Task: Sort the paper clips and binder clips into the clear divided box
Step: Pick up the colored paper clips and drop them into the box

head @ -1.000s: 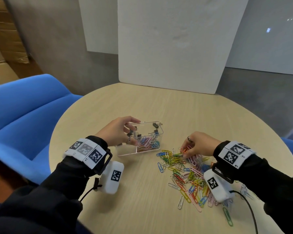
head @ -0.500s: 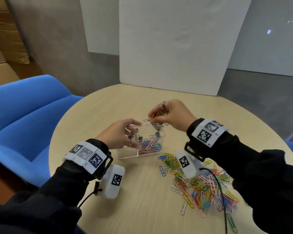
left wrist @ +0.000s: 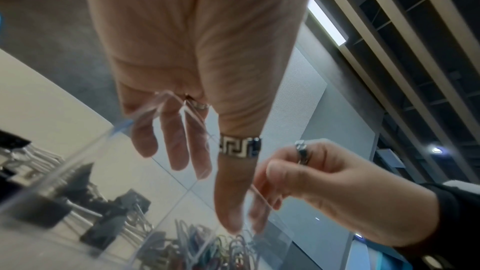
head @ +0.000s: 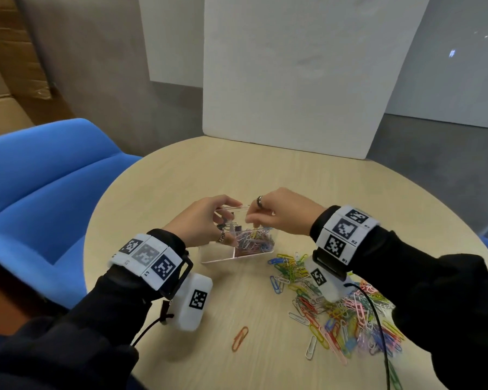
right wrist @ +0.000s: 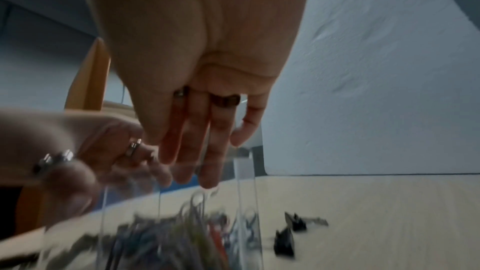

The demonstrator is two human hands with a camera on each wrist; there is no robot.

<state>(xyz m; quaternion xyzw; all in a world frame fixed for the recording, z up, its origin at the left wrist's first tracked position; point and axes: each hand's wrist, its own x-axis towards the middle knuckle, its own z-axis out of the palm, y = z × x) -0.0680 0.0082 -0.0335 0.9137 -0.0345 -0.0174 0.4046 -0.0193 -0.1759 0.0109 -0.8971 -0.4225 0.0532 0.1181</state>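
Note:
The clear divided box [head: 219, 258] stands mid-table. My left hand [head: 206, 220] grips its left end, thumb on the near side and fingers over the far wall [left wrist: 171, 126]. Coloured paper clips [head: 254, 240] fill the right compartment, and black binder clips [head: 228, 228] lie in the left one [left wrist: 103, 213]. My right hand [head: 276, 215] hovers over the right compartment with its fingers [right wrist: 207, 161] pointing straight down and nothing visible between them. A big loose pile of paper clips [head: 335, 305] lies right of the box.
One orange paper clip [head: 240, 338] lies alone near the table's front edge. A white board [head: 293, 80] leans at the far edge of the round table [head: 181, 178]. A blue chair [head: 40, 178] stands to the left.
My right hand took clips from the pile, carried them left and up over the box, and now hangs open above the right compartment. The left hand stayed on the box.

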